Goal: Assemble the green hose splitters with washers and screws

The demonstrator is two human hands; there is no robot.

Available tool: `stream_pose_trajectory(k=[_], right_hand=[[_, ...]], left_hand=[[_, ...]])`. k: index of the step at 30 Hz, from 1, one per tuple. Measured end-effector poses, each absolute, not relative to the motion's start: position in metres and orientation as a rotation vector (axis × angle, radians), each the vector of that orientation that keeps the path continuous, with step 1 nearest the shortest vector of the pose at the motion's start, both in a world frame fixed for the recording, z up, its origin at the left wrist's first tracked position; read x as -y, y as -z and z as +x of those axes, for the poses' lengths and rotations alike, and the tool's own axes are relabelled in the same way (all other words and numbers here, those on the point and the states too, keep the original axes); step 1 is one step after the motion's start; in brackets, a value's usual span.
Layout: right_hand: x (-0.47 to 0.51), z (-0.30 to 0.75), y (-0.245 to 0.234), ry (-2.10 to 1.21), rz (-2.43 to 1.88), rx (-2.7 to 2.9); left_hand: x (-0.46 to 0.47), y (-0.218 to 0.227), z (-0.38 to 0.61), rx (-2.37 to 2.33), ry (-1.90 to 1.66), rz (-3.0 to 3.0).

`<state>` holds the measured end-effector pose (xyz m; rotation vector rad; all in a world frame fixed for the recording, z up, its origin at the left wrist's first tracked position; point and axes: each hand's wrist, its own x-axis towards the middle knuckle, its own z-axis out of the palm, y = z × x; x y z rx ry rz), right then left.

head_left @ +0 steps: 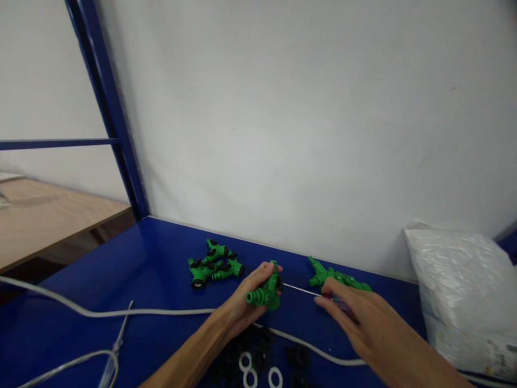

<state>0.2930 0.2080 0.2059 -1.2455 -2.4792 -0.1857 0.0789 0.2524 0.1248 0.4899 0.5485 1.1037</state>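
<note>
My left hand (242, 304) is closed round a green plastic hose connector (265, 293), holding it just above the blue table (153, 253). My right hand (363, 318) grips a thin screwdriver (301, 290); its metal shaft points left and its tip meets the black part of the held connector. A pile of green connectors (213, 264) lies to the left by the wall. More green connectors (337, 277) lie behind my right hand.
Black and white rings (258, 364) lie near the front edge. A white cable (121, 312) runs across the table, with a metal tool (119, 337) beside it. A white plastic bag (464, 291) sits at the right. A blue frame post (109, 108) and a wooden bench (44, 215) stand at the left.
</note>
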Motion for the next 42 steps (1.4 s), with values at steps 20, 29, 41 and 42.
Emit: stream_pose_trajectory(k=[20,29,41,42], right_hand=[[-0.193,0.257,-0.252,0.907,-0.633,2.704],[-0.2,0.279,-0.236,0.748,-0.805,2.638],[-0.181,0.261,-0.25,1.12,-0.813,2.912],[-0.18,0.262,-0.25,1.113,-0.83,2.925]], left_hand=[[-0.258,-0.119,0.067,-0.443,-0.755,0.35],[-0.26,-0.122,0.061,-0.372,-0.775,0.321],[-0.259,-0.132,0.064,-0.492,-0.736,0.414],[-0.26,-0.132,0.065,-0.504,-0.73,0.422]])
